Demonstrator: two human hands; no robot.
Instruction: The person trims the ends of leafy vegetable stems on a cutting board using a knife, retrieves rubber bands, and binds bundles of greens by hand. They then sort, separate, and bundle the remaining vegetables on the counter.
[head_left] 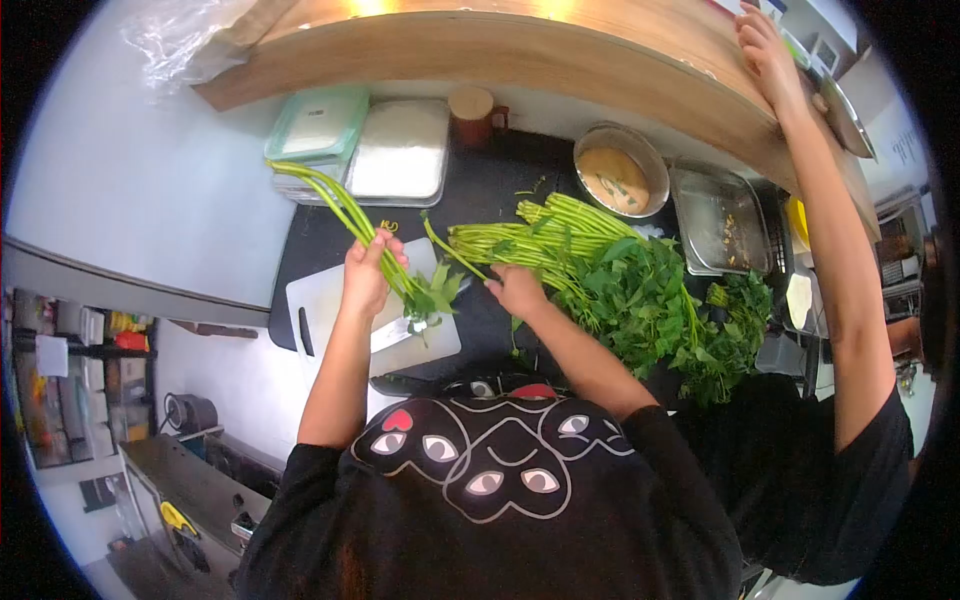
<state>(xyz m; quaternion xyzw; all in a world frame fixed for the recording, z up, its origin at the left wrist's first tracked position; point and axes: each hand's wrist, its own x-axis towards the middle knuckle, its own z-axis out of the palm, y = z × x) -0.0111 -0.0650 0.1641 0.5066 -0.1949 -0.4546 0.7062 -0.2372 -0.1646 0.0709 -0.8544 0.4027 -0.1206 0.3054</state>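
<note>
My left hand (368, 270) is closed around a small bunch of long green stems (335, 195), with leaves (435, 293) hanging at the lower end. The bunch is held above a white cutting board (325, 275), on which a pale, shiny blade-like thing (392, 333) lies partly hidden. To the right, my right hand (517, 292) pinches a single green stem (452, 245) at its lower end. Right beside that hand lies a big pile of leafy greens (640, 300), its bare stems (575, 220) pointing up and left.
Lidded containers (398, 150) and a mug (473, 115) stand at the back of the dark counter (420, 205). A round pan (622, 165) and a metal tray (718, 220) sit back right. Another person's arm (835, 230) reaches up to the wooden shelf (500, 60).
</note>
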